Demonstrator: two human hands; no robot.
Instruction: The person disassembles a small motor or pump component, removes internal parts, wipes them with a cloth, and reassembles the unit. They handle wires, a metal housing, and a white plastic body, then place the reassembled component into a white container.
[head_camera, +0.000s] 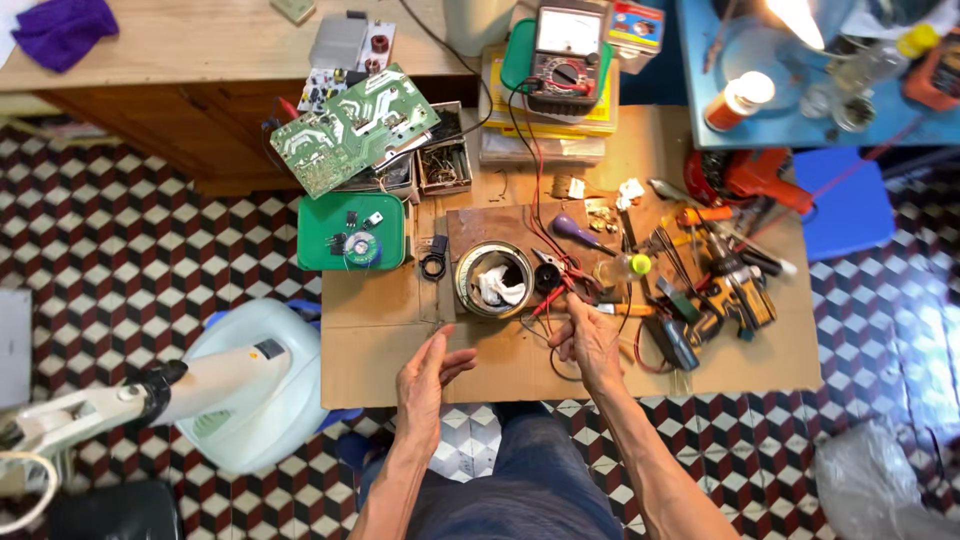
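Note:
My left hand (428, 378) hovers open above the near edge of the cardboard-covered low table (400, 340), fingers spread and holding nothing. My right hand (588, 338) is closed around a thin probe with red wire (545, 300), just right of a round metal tin (493, 279) with white cloth inside. Red and black leads run from there up to an analog multimeter (566, 48) at the far edge. A purple-handled screwdriver (575, 232) lies beyond the tin.
A green circuit board (352, 128) rests on small parts boxes at the far left, with a green tray (350, 232) below it. Pliers, screwdrivers and a red tool (745, 175) clutter the right side. A white fan (240, 385) stands on the tiled floor to the left.

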